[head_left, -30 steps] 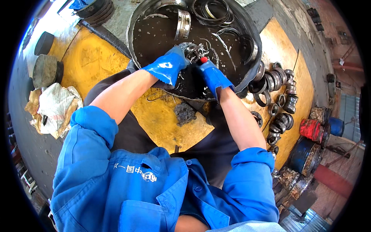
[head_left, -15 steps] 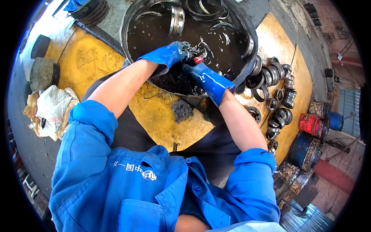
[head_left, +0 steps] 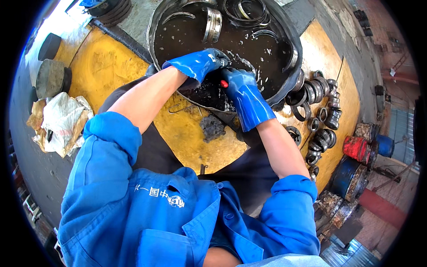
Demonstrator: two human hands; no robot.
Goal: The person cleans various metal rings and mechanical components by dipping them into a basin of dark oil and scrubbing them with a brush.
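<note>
Both hands, in blue rubber gloves, meet over the near side of a round tub (head_left: pixel 151 44) of dark liquid. My right hand (head_left: pixel 240 81) is closed around a tool with a red handle (head_left: pixel 224 83); only the handle's end shows, and the rest is hidden. Close beside it, my left hand (head_left: pixel 209 61) has its fingers curled in, and whatever they may grip is out of sight. A shiny metal ring (head_left: pixel 213 25) stands on edge in the liquid beyond my hands. Other rings (head_left: pixel 244 13) lie at the tub's far side.
Right of the tub, many dark metal rings (head_left: pixel 318 89) are grouped on a yellow board (head_left: pixel 340 129). A crumpled white bag (head_left: pixel 64 118) and round dark blocks (head_left: pixel 50 79) lie at left. Between my legs sits a dark wad (head_left: pixel 212 128). Drums (head_left: pixel 349 175) stand at far right.
My right hand has turned and its fingers have come up closer to the left hand; less of the red handle shows. The whole view has shifted slightly.
</note>
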